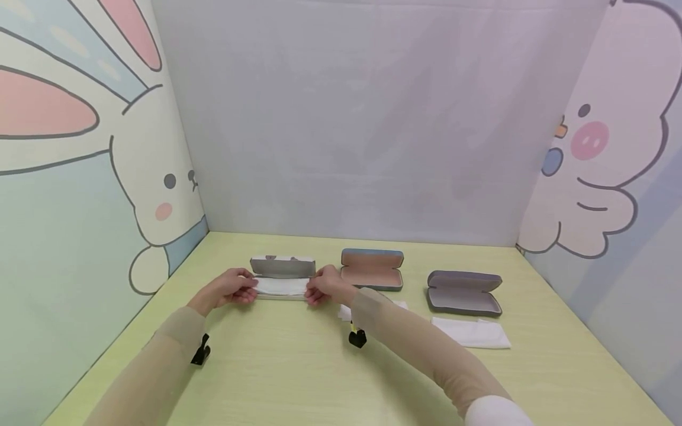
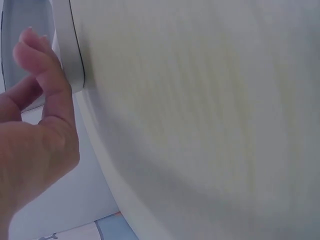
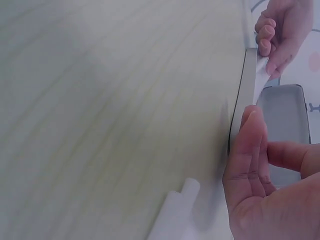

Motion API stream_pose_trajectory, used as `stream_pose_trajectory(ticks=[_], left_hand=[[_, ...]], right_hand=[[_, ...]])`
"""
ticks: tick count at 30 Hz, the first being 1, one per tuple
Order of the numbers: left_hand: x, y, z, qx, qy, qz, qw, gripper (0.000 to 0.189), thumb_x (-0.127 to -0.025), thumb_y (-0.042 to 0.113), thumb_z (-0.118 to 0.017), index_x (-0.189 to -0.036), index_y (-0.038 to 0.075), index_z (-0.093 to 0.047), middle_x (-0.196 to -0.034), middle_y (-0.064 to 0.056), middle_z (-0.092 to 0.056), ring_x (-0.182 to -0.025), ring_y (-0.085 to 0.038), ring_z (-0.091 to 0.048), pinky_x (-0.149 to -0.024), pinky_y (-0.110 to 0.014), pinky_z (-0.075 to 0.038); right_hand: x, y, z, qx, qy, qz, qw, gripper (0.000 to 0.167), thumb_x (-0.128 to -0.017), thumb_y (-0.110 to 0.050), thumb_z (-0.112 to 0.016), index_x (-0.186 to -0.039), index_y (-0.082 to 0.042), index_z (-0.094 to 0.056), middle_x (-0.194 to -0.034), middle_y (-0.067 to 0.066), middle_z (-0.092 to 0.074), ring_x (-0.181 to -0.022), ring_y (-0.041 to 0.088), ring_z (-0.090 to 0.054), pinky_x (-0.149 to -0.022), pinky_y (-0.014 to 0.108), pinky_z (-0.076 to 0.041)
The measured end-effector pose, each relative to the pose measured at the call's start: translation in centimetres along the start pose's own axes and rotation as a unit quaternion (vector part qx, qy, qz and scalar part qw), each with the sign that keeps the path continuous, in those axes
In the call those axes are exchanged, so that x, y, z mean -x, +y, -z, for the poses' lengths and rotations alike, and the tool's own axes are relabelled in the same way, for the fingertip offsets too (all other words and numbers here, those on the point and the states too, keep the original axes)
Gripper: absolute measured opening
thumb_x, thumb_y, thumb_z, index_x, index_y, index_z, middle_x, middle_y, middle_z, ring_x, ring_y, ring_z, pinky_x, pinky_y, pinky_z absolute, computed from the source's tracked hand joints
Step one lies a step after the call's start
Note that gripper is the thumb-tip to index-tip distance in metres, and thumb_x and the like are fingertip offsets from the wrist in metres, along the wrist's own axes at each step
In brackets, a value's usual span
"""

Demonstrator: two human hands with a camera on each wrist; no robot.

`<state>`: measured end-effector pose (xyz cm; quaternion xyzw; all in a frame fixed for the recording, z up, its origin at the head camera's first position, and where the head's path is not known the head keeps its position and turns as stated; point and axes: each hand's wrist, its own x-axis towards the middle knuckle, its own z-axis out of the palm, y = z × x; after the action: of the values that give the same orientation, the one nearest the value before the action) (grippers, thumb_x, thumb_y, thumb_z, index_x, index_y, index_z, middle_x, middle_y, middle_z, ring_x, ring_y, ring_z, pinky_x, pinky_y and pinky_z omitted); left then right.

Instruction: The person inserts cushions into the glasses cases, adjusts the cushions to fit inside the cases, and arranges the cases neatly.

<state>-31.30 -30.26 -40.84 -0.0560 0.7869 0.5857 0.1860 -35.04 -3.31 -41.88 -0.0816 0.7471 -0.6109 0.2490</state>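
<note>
Pale yellow with faint grain streaks, the desk spreads out on all sides of the grey-lined case, which stands on it with its lid raised. A white cloth lies over the lower half of that case. Both hands are narrow: the left hand pinches the cloth at the case's left end, and the right hand holds it at the right end.

Behind the case, beyond the desk's far edge, hangs a plain, pale grey backdrop with soft creases. To the case's left rises a panel with a cartoon rabbit; far to its right, another panel shows a pink-cheeked cartoon animal.

Just right of the case sits an open blue case with a pinkish lining; farther right is an open dark grey case, a folded cloth in front.
</note>
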Motion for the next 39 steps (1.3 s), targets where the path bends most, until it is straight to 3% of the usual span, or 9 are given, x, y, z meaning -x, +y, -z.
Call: stream_pose_trajectory(ticks=[6, 12, 14, 17, 20, 23, 31, 39], left_hand=[[0.7, 0.0, 0.3, -0.030, 0.049, -0.011, 0.9983, 0.034, -0.099, 0.019, -0.053, -0.122, -0.002, -0.039, -0.072, 0.000, -0.060, -0.059, -0.009, -0.056, -0.054, -0.017, -0.048], [1.5, 0.1, 1.0, -0.052, 0.067, -0.016, 0.9962, 0.042, -0.099, 0.016, -0.052, -0.130, -0.004, -0.032, -0.080, -0.005, -0.055, -0.065, -0.012, -0.054, -0.059, -0.022, -0.051], [1.7, 0.1, 1.3, -0.053, 0.056, -0.018, 0.9969, 0.050, -0.097, 0.012, -0.052, -0.137, -0.003, -0.026, -0.082, -0.007, -0.057, -0.067, -0.013, -0.057, -0.063, -0.024, -0.054], [1.8, 0.0, 1.6, -0.047, 0.012, -0.011, 0.9987, 0.067, -0.094, 0.004, -0.054, -0.148, 0.005, -0.013, -0.083, -0.010, -0.060, -0.068, -0.015, -0.060, -0.068, -0.028, -0.059], [1.9, 0.0, 1.7, -0.036, -0.037, 0.002, 0.9987, 0.085, -0.092, 0.000, -0.057, -0.153, 0.018, 0.001, -0.084, -0.012, -0.062, -0.068, -0.017, -0.064, -0.070, -0.032, -0.062], [1.9, -0.1, 1.7, -0.025, -0.063, 0.010, 0.9977, 0.094, -0.092, -0.001, -0.057, -0.152, 0.027, 0.010, -0.085, -0.014, -0.064, -0.068, -0.018, -0.066, -0.071, -0.035, -0.062], [1.4, -0.7, 1.8, 0.005, -0.104, -0.009, 0.9945, 0.093, -0.094, -0.004, -0.049, -0.151, 0.034, 0.015, -0.084, -0.016, -0.065, -0.070, -0.022, -0.070, -0.073, -0.038, -0.063], [1.1, -0.8, 1.8, -0.002, -0.101, -0.013, 0.9948, 0.094, -0.093, -0.005, -0.051, -0.153, 0.033, 0.011, -0.082, -0.014, -0.063, -0.071, -0.021, -0.070, -0.072, -0.037, -0.063]], right_hand=[[0.7, 0.1, -0.1, 0.033, 0.038, 0.037, 0.9981, 0.014, -0.090, -0.001, -0.058, -0.102, 0.002, -0.051, -0.065, 0.012, -0.066, -0.044, 0.016, -0.058, -0.044, 0.027, -0.055], [1.7, 0.4, -0.2, 0.065, 0.072, 0.061, 0.9934, 0.054, -0.086, -0.002, -0.062, -0.134, -0.002, -0.037, -0.069, 0.010, -0.056, -0.042, 0.016, -0.050, -0.040, 0.027, -0.051], [1.8, 0.6, -0.2, 0.055, 0.064, 0.062, 0.9945, 0.069, -0.085, 0.001, -0.064, -0.144, -0.007, -0.031, -0.070, 0.008, -0.051, -0.043, 0.015, -0.047, -0.041, 0.027, -0.052], [1.7, 0.8, 0.0, 0.033, 0.046, 0.069, 0.9960, 0.085, -0.082, 0.007, -0.065, -0.152, -0.013, -0.021, -0.070, 0.005, -0.048, -0.048, 0.016, -0.048, -0.045, 0.029, -0.055], [1.6, 0.8, 0.0, 0.020, 0.023, 0.069, 0.9971, 0.094, -0.080, 0.013, -0.064, -0.154, -0.017, -0.016, -0.071, 0.006, -0.050, -0.053, 0.018, -0.054, -0.052, 0.032, -0.058], [1.4, 0.8, 0.2, 0.017, 0.003, 0.072, 0.9973, 0.095, -0.079, 0.016, -0.063, -0.155, -0.017, -0.015, -0.073, 0.007, -0.052, -0.057, 0.019, -0.058, -0.057, 0.034, -0.060], [1.1, 0.9, 0.8, 0.014, -0.022, 0.072, 0.9971, 0.095, -0.077, 0.019, -0.064, -0.153, -0.019, -0.020, -0.072, 0.005, -0.052, -0.061, 0.018, -0.060, -0.064, 0.035, -0.061], [1.2, 0.7, 0.8, 0.038, -0.018, 0.073, 0.9965, 0.094, -0.077, 0.018, -0.066, -0.152, -0.015, -0.022, -0.077, 0.006, -0.050, -0.063, 0.017, -0.058, -0.065, 0.035, -0.062]])
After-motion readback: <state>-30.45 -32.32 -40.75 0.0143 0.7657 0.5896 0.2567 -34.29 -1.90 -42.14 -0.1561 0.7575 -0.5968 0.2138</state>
